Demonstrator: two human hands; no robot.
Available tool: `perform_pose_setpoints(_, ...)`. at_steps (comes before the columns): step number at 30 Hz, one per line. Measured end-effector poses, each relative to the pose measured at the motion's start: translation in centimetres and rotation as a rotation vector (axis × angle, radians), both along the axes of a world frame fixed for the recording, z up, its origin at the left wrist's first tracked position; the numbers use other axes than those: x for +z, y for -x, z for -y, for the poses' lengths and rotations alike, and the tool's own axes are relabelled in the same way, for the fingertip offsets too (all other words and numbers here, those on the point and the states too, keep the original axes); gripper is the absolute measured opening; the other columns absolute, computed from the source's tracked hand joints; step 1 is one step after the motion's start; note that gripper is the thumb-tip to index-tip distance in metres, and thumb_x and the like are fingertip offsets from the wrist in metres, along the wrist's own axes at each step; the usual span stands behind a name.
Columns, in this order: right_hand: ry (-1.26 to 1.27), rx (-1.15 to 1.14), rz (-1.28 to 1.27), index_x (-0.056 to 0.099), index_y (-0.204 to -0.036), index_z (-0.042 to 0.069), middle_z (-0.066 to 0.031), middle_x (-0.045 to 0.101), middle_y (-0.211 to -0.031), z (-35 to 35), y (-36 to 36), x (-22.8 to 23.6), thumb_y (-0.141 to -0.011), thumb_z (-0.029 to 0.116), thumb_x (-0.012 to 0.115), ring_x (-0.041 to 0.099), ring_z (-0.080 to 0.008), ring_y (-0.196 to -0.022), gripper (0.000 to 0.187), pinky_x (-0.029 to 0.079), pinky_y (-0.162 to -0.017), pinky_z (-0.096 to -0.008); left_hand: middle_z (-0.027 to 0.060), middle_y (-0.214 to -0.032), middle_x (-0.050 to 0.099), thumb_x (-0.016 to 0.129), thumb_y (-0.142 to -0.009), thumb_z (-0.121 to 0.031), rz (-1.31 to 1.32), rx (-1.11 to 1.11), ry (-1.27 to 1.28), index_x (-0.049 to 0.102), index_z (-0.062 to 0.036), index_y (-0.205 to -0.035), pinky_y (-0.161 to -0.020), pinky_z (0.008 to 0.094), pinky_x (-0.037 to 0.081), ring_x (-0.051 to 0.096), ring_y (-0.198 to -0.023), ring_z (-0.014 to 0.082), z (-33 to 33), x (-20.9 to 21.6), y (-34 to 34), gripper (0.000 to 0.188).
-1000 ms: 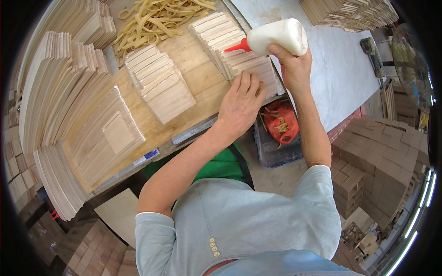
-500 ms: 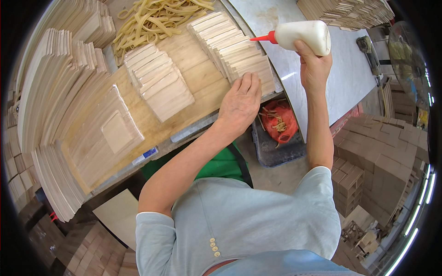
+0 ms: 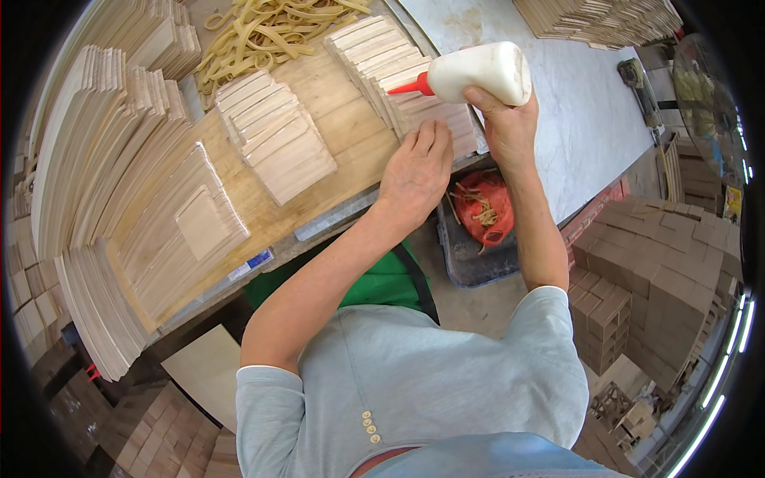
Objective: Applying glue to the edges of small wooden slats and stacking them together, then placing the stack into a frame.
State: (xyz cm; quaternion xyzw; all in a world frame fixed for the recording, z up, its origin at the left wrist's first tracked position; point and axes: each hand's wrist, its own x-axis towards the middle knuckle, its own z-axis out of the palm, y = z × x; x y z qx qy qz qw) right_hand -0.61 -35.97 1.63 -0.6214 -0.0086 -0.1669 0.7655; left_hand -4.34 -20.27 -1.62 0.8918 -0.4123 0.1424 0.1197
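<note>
My right hand (image 3: pixel 512 131) is wrapped round a white squeeze bottle (image 3: pixel 482 73) with a red nozzle, tilted nearly on its side. Its tip points left, over an overlapping row of thin wooden pieces (image 3: pixel 370 52) on the board. At the near end of that row lies my left hand (image 3: pixel 416 171), fingers stretched out with the tips resting on the wood. A second overlapping row of wooden pieces (image 3: pixel 275 143) lies to the left. Farther left is a flat wooden panel (image 3: pixel 151 231) with a smaller rectangular piece (image 3: pixel 203 223) on it and a shiny white line along its edge.
Tall stacks of thin wooden slats (image 3: pixel 88 151) stand at the left. Yellow bands (image 3: pixel 263 32) are heaped at the far side of the wooden board (image 3: pixel 339 127). Below the table edge, a dark tray (image 3: pixel 466 267) holds a red bag (image 3: pixel 486 211). Stacked wooden blocks (image 3: pixel 653 271) stand at the right.
My right hand has brought the bottle left and slightly nearer, so the nozzle is now over the wooden row. My left hand has barely moved.
</note>
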Motion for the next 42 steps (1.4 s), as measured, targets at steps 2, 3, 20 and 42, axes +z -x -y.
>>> perform_pose_setpoints(2,0.069,-0.045,-0.002,0.052,-0.12,0.0,-0.0073,0.063,-0.112,0.6,0.3,0.2,-0.074,0.003,0.081,0.06,-0.0152,-0.101,0.055,0.05,-0.088,-0.0291,0.0184,-0.125,0.052,0.054,-0.078,-0.011,0.004,0.001,-0.001,0.054,0.0078,-0.12,-0.1,0.0355,0.041,0.047,-0.12,0.0298,0.0,0.0,0.0,0.046)
perform_pose_setpoints(3,0.103,-0.068,-0.002,0.052,-0.12,0.001,-0.0072,0.063,-0.112,1.1,0.4,0.4,-0.074,0.004,0.081,0.061,-0.015,-0.101,0.055,0.05,-0.087,-0.0288,0.0184,-0.125,0.052,0.054,-0.078,-0.011,0.006,0.001,-0.001,0.055,0.0078,-0.119,-0.1,0.0354,0.041,0.047,-0.12,0.0298,0.1,0.1,0.0,0.045)
perform_pose_setpoints(20,-0.079,-0.062,0.005,0.052,-0.122,-0.001,-0.0089,0.063,-0.112,1.9,2.3,1.6,-0.074,-0.004,0.077,0.061,-0.0177,-0.102,0.054,0.051,-0.089,-0.0309,0.0192,-0.125,0.051,0.055,-0.077,-0.011,0.023,0.019,0.012,0.057,0.0081,-0.116,-0.099,0.0366,0.043,0.046,-0.122,0.0336,0.4,-0.2,0.8,0.043)
perform_pose_setpoints(42,0.147,-0.138,0.038,0.053,-0.12,0.0,-0.007,0.064,-0.112,4.0,2.3,0.5,-0.074,0.004,0.081,0.061,-0.0157,-0.101,0.054,0.052,-0.087,-0.0298,0.0161,-0.123,0.051,0.058,-0.075,-0.01,-0.005,-0.003,0.023,0.056,0.007,-0.117,-0.098,0.0357,0.045,0.046,-0.123,0.0333,0.3,-0.4,0.7,0.045)
